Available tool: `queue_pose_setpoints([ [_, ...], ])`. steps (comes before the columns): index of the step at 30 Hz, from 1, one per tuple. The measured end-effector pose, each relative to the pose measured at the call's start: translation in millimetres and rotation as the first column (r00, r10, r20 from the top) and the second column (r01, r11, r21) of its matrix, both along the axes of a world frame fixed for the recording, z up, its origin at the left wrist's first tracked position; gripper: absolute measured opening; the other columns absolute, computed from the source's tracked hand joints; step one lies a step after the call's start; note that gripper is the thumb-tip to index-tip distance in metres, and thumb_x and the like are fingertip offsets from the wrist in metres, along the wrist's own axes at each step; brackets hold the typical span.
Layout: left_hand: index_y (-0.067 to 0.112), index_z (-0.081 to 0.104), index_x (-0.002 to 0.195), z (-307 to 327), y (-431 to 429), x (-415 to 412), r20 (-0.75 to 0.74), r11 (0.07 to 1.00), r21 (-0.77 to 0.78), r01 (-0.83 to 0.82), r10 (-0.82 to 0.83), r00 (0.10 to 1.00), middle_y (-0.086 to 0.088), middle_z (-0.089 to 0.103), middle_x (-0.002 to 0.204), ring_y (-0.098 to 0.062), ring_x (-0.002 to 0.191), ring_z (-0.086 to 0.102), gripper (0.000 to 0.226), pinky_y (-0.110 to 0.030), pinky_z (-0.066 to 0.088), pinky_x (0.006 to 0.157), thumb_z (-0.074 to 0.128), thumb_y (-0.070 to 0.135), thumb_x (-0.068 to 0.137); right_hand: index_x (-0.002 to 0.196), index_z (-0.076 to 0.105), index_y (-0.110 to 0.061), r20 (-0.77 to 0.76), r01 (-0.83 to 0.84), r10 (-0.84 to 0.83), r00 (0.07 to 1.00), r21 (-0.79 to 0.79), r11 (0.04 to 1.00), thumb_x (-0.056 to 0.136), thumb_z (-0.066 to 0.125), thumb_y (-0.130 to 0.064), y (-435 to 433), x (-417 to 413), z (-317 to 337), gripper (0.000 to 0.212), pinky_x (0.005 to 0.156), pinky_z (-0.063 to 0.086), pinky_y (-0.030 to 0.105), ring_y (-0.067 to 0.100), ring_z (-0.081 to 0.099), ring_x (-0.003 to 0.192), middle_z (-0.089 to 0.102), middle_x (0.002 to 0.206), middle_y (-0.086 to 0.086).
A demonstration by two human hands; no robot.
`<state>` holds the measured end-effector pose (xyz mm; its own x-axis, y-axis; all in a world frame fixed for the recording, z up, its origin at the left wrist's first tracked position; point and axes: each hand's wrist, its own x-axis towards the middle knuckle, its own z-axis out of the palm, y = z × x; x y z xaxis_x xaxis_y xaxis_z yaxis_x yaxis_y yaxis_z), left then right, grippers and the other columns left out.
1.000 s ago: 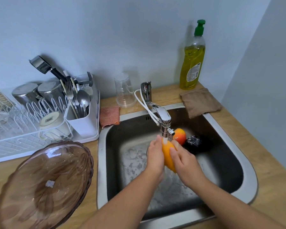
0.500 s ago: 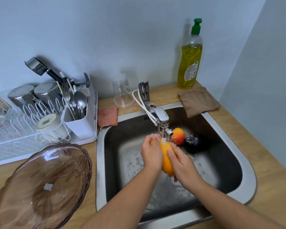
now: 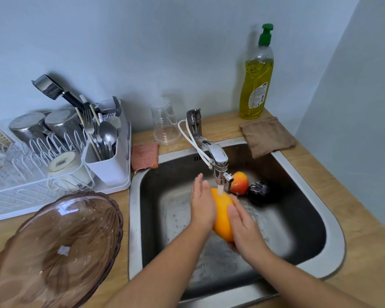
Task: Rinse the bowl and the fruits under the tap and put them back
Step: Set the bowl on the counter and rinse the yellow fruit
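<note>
While water runs from the chrome tap (image 3: pixel 216 156) onto it, the smooth oval orange-yellow fruit (image 3: pixel 222 216) is held over the stainless steel sink (image 3: pixel 133 218). The left hand (image 3: pixel 201 205) lies flat against its left side, fingers straight; the right hand (image 3: pixel 245 227) cups it from below, thumb across its face. The translucent brown scalloped bowl (image 3: pixel 53 252) rests upturned on the wooden desk (image 3: pixel 353 241) left of the sink, while a red-yellow apple (image 3: pixel 239 182) and a dark purple fruit (image 3: pixel 259 191) lie side by side inside the sink behind the tap.

Wooden counter (image 3: pixel 365 241) bears bowl (image 3: pixel 53 252), rack (image 3: pixel 31 174), bottle (image 3: pixel 257 78), cloth (image 3: pixel 268 136).
</note>
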<state>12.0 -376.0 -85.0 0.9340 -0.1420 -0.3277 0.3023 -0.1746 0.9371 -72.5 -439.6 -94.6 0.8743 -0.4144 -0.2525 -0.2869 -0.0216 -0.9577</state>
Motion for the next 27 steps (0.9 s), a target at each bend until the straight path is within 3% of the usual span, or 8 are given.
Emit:
queue_pose_setpoints([
  [3, 0.038, 0.037, 0.14, 0, -6, -18, 0.089, 0.999, 0.01, 0.037, -0.038, 0.995, 0.009, 0.035, 0.148, -0.011, 0.135, 0.034, 0.038, -0.036, 0.028, 0.115, 0.033, 0.034, 0.102, 0.101, 0.052, -0.047, 0.078, 0.042, -0.037, 0.996, -0.056, 0.998, 0.1, 0.038, -0.031, -7, 8, 4, 0.022, 0.061, 0.049, 0.02, 0.003, 0.061, 0.078, 0.064, 0.101, -0.01],
  [5, 0.039, 0.015, 0.149, 2, -15, -45, 0.191, 0.995, 0.028, 0.097, -0.1, 0.976, 0.014, 0.02, 0.151, -0.002, 0.136, 0.023, 0.051, -0.027, 0.02, 0.115, 0.033, 0.033, 0.103, 0.107, 0.056, -0.034, 0.083, 0.053, -0.045, 0.996, -0.096, 0.994, 0.101, 0.038, -0.026, -19, 21, 7, 0.022, 0.083, 0.048, 0.019, -0.001, 0.061, 0.089, 0.064, 0.107, -0.011],
  [7, 0.039, 0.009, 0.15, 4, -17, -48, 0.197, 0.996, -0.007, 0.088, -0.085, 0.977, 0.012, 0.018, 0.155, -0.004, 0.14, 0.02, 0.053, -0.027, 0.018, 0.117, 0.032, 0.035, 0.102, 0.122, 0.056, -0.026, 0.076, 0.016, -0.005, 0.997, -0.15, 0.989, 0.101, 0.036, -0.03, -24, 27, 8, 0.029, 0.085, 0.049, 0.021, 0.0, 0.061, 0.09, 0.064, 0.107, -0.01],
  [11, 0.033, 0.041, 0.139, 10, -5, -6, -0.009, 0.998, -0.065, -0.001, 0.001, 1.0, 0.0, 0.046, 0.142, -0.019, 0.129, 0.044, 0.038, -0.04, 0.036, 0.111, 0.031, 0.037, 0.103, 0.12, 0.032, -0.066, -0.006, -0.032, 0.031, 1.0, -0.171, 0.985, 0.099, 0.031, -0.044, -9, 10, 5, 0.03, 0.059, 0.05, 0.029, 0.018, 0.063, 0.078, 0.06, 0.097, -0.011],
  [15, 0.033, 0.05, 0.115, 8, -4, -15, 0.016, 0.999, -0.052, -0.006, 0.007, 1.0, -0.001, 0.058, 0.114, -0.02, 0.104, 0.057, 0.022, -0.047, 0.05, 0.094, 0.035, 0.04, 0.1, 0.141, 0.038, -0.035, -0.004, -0.053, 0.054, 0.999, -0.252, 0.966, 0.1, 0.035, -0.036, -15, 12, 9, 0.042, 0.1, 0.036, 0.029, 0.01, 0.048, 0.116, 0.048, 0.125, -0.014],
  [21, 0.029, 0.051, 0.105, 8, -8, -22, 0.019, 0.993, -0.036, -0.11, 0.111, 0.994, -0.001, 0.058, 0.101, -0.019, 0.095, 0.057, 0.02, -0.039, 0.049, 0.086, 0.033, 0.039, 0.101, 0.113, 0.065, -0.022, -0.029, -0.138, 0.136, 0.99, -0.085, 0.987, 0.099, 0.042, -0.025, -30, 33, 16, 0.027, 0.1, 0.042, 0.035, 0.018, 0.057, 0.112, 0.064, 0.117, 0.002],
  [24, 0.028, 0.049, 0.114, 16, -7, -9, -0.045, 0.988, -0.044, -0.148, 0.146, 0.988, -0.002, 0.055, 0.106, -0.016, 0.092, 0.053, 0.024, -0.037, 0.047, 0.082, 0.033, 0.038, 0.101, 0.124, 0.043, -0.041, 0.074, -0.059, 0.055, 0.996, 0.057, 0.997, 0.1, 0.039, -0.025, -15, 13, 13, 0.029, 0.101, 0.043, 0.031, 0.012, 0.052, 0.117, 0.051, 0.126, -0.014],
  [27, 0.026, 0.05, 0.116, 18, -3, -2, -0.086, 0.988, -0.063, -0.141, 0.135, 0.987, -0.003, 0.054, 0.106, -0.015, 0.087, 0.051, 0.024, -0.031, 0.045, 0.07, 0.034, 0.036, 0.101, 0.131, 0.032, -0.045, 0.038, -0.088, 0.086, 0.996, 0.034, 0.996, 0.1, 0.035, -0.034, -2, -3, 14, 0.033, 0.076, 0.054, 0.033, 0.021, 0.064, 0.098, 0.051, 0.117, -0.014],
])
